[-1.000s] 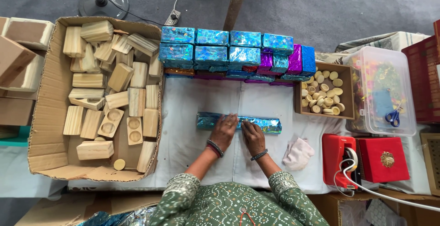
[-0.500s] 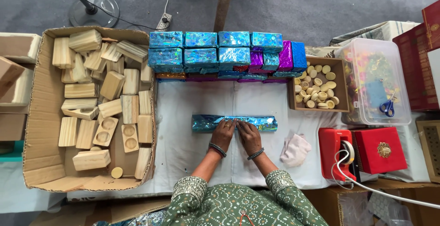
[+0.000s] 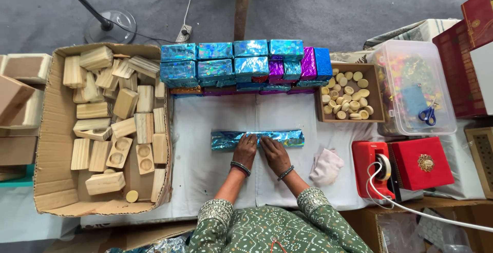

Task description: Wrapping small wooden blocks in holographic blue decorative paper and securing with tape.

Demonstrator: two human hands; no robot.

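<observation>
Both hands press flat, fingers (image 3: 250, 141) held together, on a long parcel of blue holographic foil (image 3: 257, 139) lying mid-desk on the white cloth (image 3: 205, 166); the left hand (image 3: 245, 151) and right hand (image 3: 273, 154) sit side by side. Beyond it stands a row of foil-wrapped blocks (image 3: 241, 63). Left, a cardboard box (image 3: 54, 196) holds wooden blocks (image 3: 118, 109); right, a tray of wooden discs (image 3: 349, 95).

Bare white cloth (image 3: 205, 176) lies open left, right and near of the long blue foil-wrapped strip (image 3: 257, 139), and between it and the far wall of stacked shiny blue and purple boxes (image 3: 241, 63). The cardboard box of wooden blocks (image 3: 56, 201) bounds the left; a crumpled pink cloth (image 3: 326, 166) and red tape dispenser (image 3: 372, 168) crowd the right.
</observation>
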